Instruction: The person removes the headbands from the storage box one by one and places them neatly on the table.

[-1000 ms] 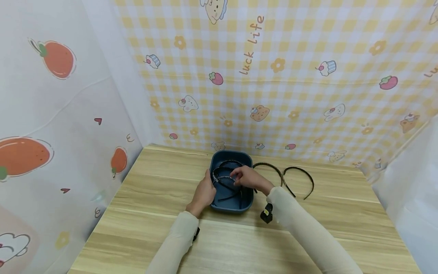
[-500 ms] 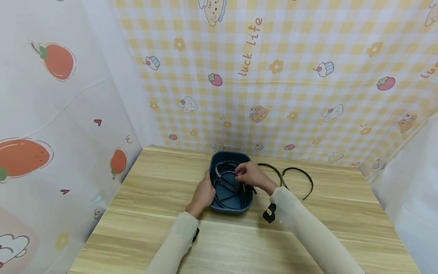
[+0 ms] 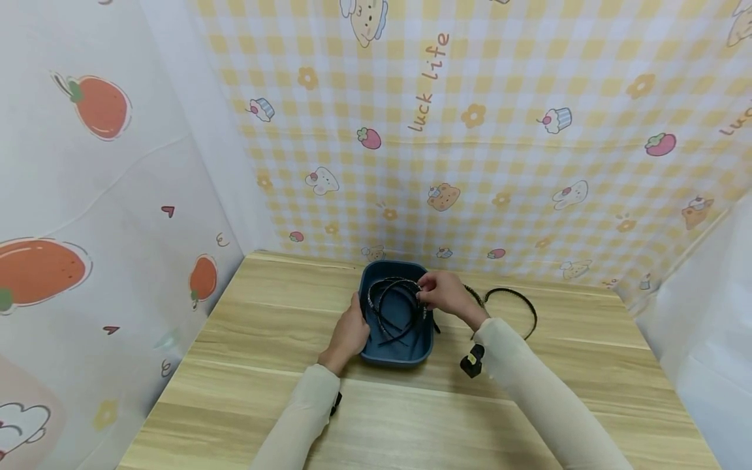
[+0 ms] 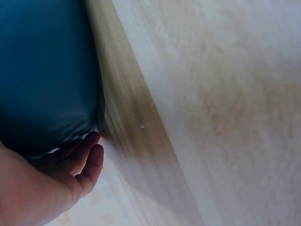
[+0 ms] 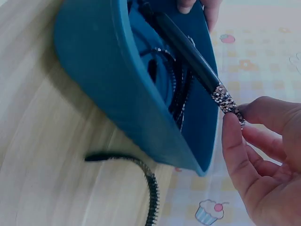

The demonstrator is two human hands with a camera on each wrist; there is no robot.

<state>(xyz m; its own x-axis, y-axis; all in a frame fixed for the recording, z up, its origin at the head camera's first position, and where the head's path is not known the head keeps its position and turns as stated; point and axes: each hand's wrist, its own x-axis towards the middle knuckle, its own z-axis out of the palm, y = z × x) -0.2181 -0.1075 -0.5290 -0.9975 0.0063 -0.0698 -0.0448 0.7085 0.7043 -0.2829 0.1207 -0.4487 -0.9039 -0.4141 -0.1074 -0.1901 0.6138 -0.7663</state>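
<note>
My left hand [image 3: 349, 331] grips the left wall of a deep blue plastic box [image 3: 395, 361]; in the right wrist view, its thumb lies inside the rim and its fingers outside. My right hand [image 3: 446, 294] pinches a black headband [image 5: 190, 54] between thumb and fingers, at a stretch covered in silvery glitter. The rest of that headband reaches down into the box. More dark headbands [image 5: 178, 96] lie in the box, overlapping, so their number is hard to tell. In the left wrist view, curled fingers of the left hand [image 4: 51, 181] lie against the box's outer side.
Right of the box, a thin black headband [image 3: 525, 300] lies on the wooden table [image 3: 247, 352]. Beside it is a ridged headband [image 5: 153, 193], partly hidden by the right arm in the head view. A yellow checked cloth [image 3: 499, 150] hangs behind the table.
My right hand has moved right, from over the box's middle to its right rim, drawing the pinched headband along. Headbands in the box have shifted. The left hand keeps its place.
</note>
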